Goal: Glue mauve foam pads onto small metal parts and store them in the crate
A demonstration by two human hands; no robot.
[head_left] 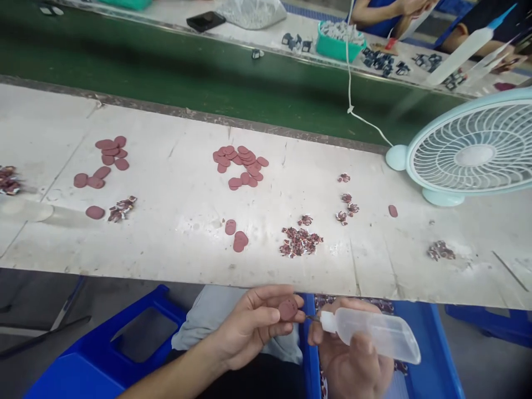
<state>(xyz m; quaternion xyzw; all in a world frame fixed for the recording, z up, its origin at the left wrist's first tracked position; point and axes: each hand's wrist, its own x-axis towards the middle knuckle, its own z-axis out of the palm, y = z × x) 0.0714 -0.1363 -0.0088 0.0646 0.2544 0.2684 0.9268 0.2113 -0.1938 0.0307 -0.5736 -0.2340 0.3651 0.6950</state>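
Observation:
My left hand (pixel 260 321) pinches a small dark-red oval disc (pixel 287 310) between thumb and fingers, just below the table's front edge. Small dark marks show on the disc's face. Lying in my right hand (pixel 353 354) is a translucent squeeze bottle (pixel 376 330) with a white cap and a thin dark nozzle. The nozzle points left at the disc, close to its edge; whether they touch I cannot tell. Nearest on the white table (pixel 174 221) are two spots of loose red discs (pixel 240 241) and a heap of small brown-and-white pieces (pixel 301 241).
Piles of red discs (pixel 249 160) lie farther back and left. A pale-blue fan (pixel 474 155) stands at the right. Below my right hand is a blue tray (pixel 432 354); a blue stool (pixel 103 354) is at lower left. Across a green gap, co-workers' arms (pixel 378 12) rest near a teal basket (pixel 338 49).

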